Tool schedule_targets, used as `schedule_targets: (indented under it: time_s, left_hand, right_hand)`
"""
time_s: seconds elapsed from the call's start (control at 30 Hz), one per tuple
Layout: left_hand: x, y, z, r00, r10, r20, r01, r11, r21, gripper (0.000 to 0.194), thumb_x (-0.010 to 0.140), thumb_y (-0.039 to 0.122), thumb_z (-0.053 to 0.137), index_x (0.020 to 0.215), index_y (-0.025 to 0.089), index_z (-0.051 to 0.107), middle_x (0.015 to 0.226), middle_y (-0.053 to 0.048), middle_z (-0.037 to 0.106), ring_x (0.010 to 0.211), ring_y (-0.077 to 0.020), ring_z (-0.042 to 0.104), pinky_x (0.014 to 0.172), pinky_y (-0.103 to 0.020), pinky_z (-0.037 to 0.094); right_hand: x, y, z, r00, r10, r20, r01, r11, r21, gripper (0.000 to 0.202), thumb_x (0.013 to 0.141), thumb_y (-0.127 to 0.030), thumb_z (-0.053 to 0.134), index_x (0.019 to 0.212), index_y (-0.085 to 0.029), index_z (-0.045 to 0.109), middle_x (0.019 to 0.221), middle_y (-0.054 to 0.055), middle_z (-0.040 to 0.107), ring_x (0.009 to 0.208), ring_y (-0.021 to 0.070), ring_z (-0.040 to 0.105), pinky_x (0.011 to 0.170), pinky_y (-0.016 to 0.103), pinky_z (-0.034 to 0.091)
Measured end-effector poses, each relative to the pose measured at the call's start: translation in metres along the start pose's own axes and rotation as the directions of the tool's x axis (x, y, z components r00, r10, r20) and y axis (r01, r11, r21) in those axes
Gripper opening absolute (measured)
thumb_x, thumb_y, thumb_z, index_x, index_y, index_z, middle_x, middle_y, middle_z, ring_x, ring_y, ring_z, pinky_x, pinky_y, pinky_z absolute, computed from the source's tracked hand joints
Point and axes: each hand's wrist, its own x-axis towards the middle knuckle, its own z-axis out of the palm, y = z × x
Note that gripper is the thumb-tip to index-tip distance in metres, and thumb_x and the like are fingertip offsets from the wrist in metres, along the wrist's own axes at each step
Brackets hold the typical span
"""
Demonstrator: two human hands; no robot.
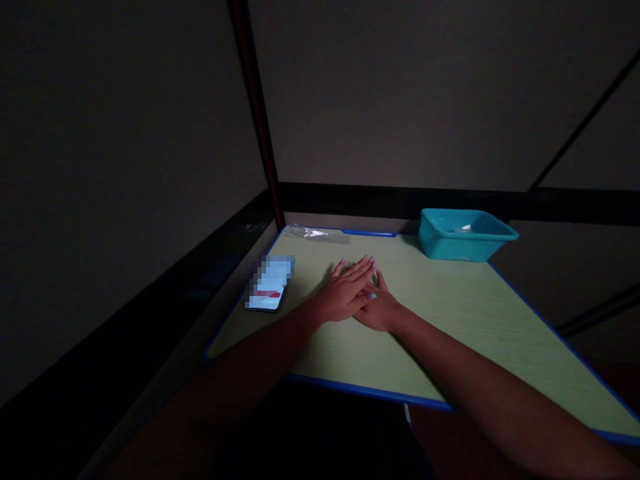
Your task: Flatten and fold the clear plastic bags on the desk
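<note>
Left hand (pixel 345 293) flat over right hand (pixel 379 308), on table (pixel 450 320), phone (pixel 270 283) beside

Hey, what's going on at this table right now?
A person rests both hands flat on a light green table with a blue edge, the left hand laid over the right hand. Neither holds anything. A phone with its screen lit lies just left of the hands. At the far edge sits a crumpled clear plastic bag, and a teal plastic tub stands at the far right corner with something pale inside. The room is dim.
</note>
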Motion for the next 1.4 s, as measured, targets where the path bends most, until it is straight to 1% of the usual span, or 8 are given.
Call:
schedule_targets:
  time_s: [0.17, 0.33, 0.5, 0.7, 0.9, 1.03, 1.13, 1.4]
  left_hand:
    - [-0.001, -0.007, -0.004, 0.987, -0.080, -0.141, 0.077, 0.997, -0.024, 0.059, 0.094, 0.038, 0.021, 0.146, 0.016, 0.004, 0.152, -0.009, 0.012, 0.140, -0.0166, 0.007, 0.111, -0.046, 0.003]
    - [0.000, -0.007, 0.005, 0.998, 0.065, -0.001, -0.065, 0.998, -0.021, 0.057, 0.094, 0.041, 0.026, 0.145, 0.018, 0.014, 0.151, -0.007, 0.017, 0.140, -0.0162, 0.010, 0.111, -0.046, 0.004]
    - [0.002, -0.007, 0.015, 0.991, 0.039, 0.127, -0.034, 0.999, -0.040, 0.054, 0.096, 0.042, 0.023, 0.144, 0.018, 0.022, 0.149, -0.008, 0.024, 0.138, -0.0146, 0.017, 0.111, -0.041, 0.010]
    - [0.001, -0.005, 0.015, 0.991, 0.017, 0.134, -0.011, 0.999, -0.046, 0.055, 0.096, 0.042, 0.023, 0.144, 0.016, 0.022, 0.149, -0.009, 0.025, 0.138, -0.0158, 0.017, 0.111, -0.041, 0.009]
    - [0.001, -0.013, 0.005, 0.988, -0.045, -0.150, 0.015, 0.980, -0.196, 0.061, 0.094, 0.050, 0.004, 0.146, 0.019, 0.013, 0.151, -0.008, 0.020, 0.139, -0.0165, 0.014, 0.112, -0.043, 0.008]
    - [0.003, -0.026, 0.003, 0.883, -0.284, -0.375, 0.141, 0.920, -0.366, 0.075, 0.088, 0.055, -0.012, 0.145, 0.016, 0.017, 0.150, -0.010, 0.022, 0.139, -0.0176, 0.016, 0.112, -0.042, 0.010]
    - [0.003, -0.029, 0.005, 0.864, -0.319, -0.389, 0.155, 0.905, -0.397, 0.075, 0.088, 0.057, -0.009, 0.145, 0.017, 0.018, 0.150, -0.010, 0.022, 0.139, -0.0191, 0.015, 0.112, -0.043, 0.010]
    - [0.004, -0.015, 0.006, 0.919, -0.236, -0.315, 0.114, 0.925, -0.362, 0.069, 0.091, 0.055, -0.002, 0.145, 0.017, 0.017, 0.149, -0.013, 0.024, 0.139, -0.0226, 0.015, 0.110, -0.049, 0.012]
  right_hand:
    - [0.003, 0.004, 0.001, 0.997, 0.011, -0.071, -0.009, 1.000, 0.029, 0.062, 0.090, -0.039, 0.031, 0.146, -0.016, 0.015, 0.151, 0.011, 0.019, 0.138, 0.0241, 0.014, 0.108, 0.057, 0.001]
    - [0.008, 0.005, 0.009, 0.998, -0.068, -0.010, 0.068, 0.997, 0.029, 0.065, 0.088, -0.036, 0.038, 0.145, -0.013, 0.019, 0.151, 0.012, 0.016, 0.139, 0.0236, 0.010, 0.111, 0.048, 0.005]
    - [0.009, 0.004, 0.007, 0.996, -0.061, 0.070, 0.059, 0.997, 0.041, 0.065, 0.086, -0.033, 0.042, 0.144, -0.009, 0.024, 0.151, 0.013, 0.016, 0.138, 0.0246, 0.014, 0.112, 0.040, 0.008]
    - [0.009, 0.001, 0.005, 0.996, -0.039, 0.085, 0.038, 0.999, 0.003, 0.064, 0.087, -0.040, 0.038, 0.146, -0.020, 0.020, 0.151, 0.006, 0.015, 0.138, 0.0252, 0.012, 0.111, 0.046, 0.005]
    - [0.004, 0.003, -0.010, 0.999, 0.029, -0.025, -0.026, 0.994, 0.103, 0.062, 0.092, -0.045, 0.026, 0.147, -0.021, 0.011, 0.152, 0.006, 0.013, 0.139, 0.0230, 0.008, 0.106, 0.059, -0.002]
    - [0.003, 0.002, -0.015, 0.995, 0.073, -0.063, -0.064, 0.989, 0.134, 0.063, 0.094, -0.049, 0.020, 0.147, -0.018, 0.006, 0.152, 0.008, 0.010, 0.139, 0.0203, 0.008, 0.107, 0.057, -0.001]
    - [0.003, -0.001, -0.011, 0.999, -0.029, 0.017, 0.027, 0.992, 0.120, 0.065, 0.093, -0.053, 0.018, 0.146, -0.016, 0.012, 0.152, 0.009, 0.011, 0.139, 0.0195, 0.008, 0.109, 0.052, 0.006]
    - [0.006, -0.005, -0.006, 0.989, -0.085, 0.121, 0.078, 0.995, 0.060, 0.065, 0.091, -0.055, 0.029, 0.145, -0.020, 0.021, 0.151, 0.012, 0.017, 0.138, 0.0244, 0.014, 0.108, 0.054, 0.007]
